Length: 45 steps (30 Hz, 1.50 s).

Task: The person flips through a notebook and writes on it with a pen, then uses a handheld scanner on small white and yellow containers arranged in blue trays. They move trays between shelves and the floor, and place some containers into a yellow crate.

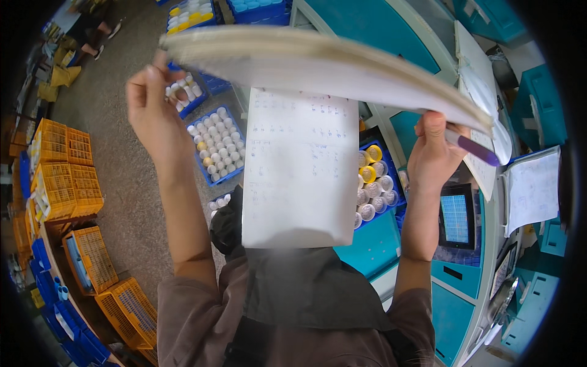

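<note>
A thick stack of white pages (330, 70) is raised across the view above a white sheet with handwritten notes (299, 177), like an opened notebook. The raised part is blurred by motion. My left hand (153, 101) is at its left corner, fingers curled, the fingertips against the edge. At the right end my right hand (434, 150) is closed around the lower edge, thumb on top. A pen with a purple end (477, 150) sticks out of that same hand. The lower end of the written sheet lies against my front, over a dark apron (299, 281).
Blue crates of white and yellow cups (217, 147) stand beyond the sheet, another crate of cups (374, 183) to its right. Orange baskets (67, 177) are stacked at the left. Teal machine panels (367, 24) and a screen (457, 217) are at the right. Another person (85, 24) is far left.
</note>
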Each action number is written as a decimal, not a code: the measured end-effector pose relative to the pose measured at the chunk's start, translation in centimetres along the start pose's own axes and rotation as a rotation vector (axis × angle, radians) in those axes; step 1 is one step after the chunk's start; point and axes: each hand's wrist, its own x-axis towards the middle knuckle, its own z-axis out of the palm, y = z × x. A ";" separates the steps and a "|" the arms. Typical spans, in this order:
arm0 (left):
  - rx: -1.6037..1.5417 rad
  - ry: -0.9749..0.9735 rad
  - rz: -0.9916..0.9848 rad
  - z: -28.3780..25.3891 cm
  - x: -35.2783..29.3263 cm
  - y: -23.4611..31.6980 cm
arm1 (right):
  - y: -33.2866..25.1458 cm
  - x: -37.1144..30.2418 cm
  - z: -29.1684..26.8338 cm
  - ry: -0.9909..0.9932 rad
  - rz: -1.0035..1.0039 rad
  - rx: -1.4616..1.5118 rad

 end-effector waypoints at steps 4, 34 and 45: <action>0.017 -0.254 -0.484 -3.9 -1.6 -3.9 | 0.2 2.0 -0.4 0.071 0.040 0.030; 0.369 -0.589 -0.758 -3.0 -2.3 -6.2 | 0.2 2.9 1.3 -0.008 0.000 0.041; 0.383 -0.648 -0.749 -3.5 -1.4 -7.1 | 0.1 2.7 1.3 -0.021 -0.016 0.045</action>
